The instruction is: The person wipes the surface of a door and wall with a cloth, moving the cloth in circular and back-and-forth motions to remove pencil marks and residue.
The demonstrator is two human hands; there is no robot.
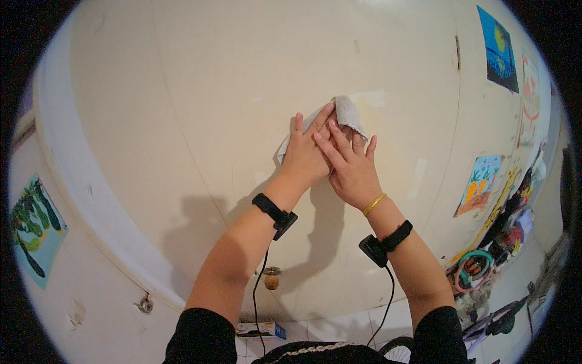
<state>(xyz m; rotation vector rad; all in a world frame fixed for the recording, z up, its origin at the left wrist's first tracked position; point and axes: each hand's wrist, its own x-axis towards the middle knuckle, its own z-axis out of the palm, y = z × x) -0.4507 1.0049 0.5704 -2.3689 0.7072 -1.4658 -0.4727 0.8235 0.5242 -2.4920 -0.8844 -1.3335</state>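
Observation:
A light grey ribbed cloth (348,111) lies against a cream-coloured upright panel, probably a door (254,59), with its upper edge folded over. My left hand (309,152) presses the cloth to that surface, its little finger stretched out apart from the others. Some of its fingertips are hidden beneath the fold. Over it lies my right hand (357,170), fingers spread, the fingertips reaching the cloth's lower right edge. Whether the right hand grips the cloth is not clear. Pale rectangular patches (370,98) mark the panel around the hands.
A round door knob (272,280) sticks out below my left forearm. Black cables (255,295) hang from both wrist straps. Children's-style pictures (498,50) are fixed on the right. Below, a box (261,330) and a wheel (398,350) stand on the tiled floor. Clutter (475,268) lines the right side.

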